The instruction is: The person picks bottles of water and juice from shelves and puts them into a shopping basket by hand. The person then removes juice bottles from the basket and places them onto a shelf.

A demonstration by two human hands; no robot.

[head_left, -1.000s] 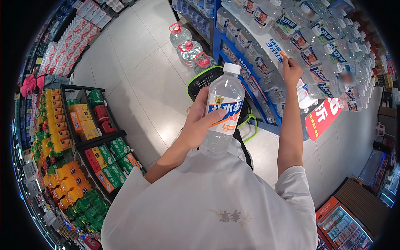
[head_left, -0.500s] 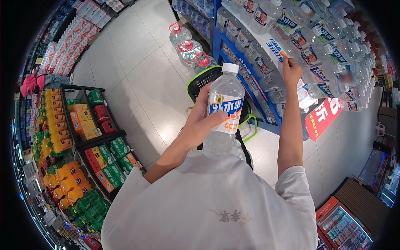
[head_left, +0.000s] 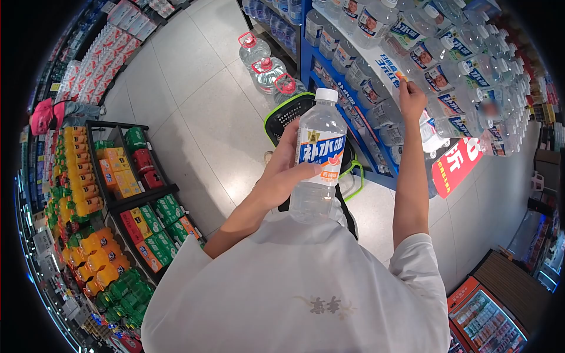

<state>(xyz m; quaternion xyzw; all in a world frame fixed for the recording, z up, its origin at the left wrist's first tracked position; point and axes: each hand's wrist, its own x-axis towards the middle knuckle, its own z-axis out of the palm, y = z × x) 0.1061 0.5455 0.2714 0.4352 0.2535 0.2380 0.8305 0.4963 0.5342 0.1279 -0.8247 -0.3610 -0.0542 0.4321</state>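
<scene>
Wrapped around a clear bottle [head_left: 318,156] labelled "补水啦", left hand [head_left: 281,176]; right hand [head_left: 411,97] pinches a shelf tag [head_left: 402,77].

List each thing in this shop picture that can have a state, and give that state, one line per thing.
Left hand: closed around the bottle.
Bottle: upright, white cap on, clear liquid inside, held off the floor.
Right hand: raised to the shelf edge, fingertips pinching a small orange tag.
Basket: on the floor below the bottle, open-topped; contents hidden.
Large water jugs: standing on the floor, red caps on.
</scene>
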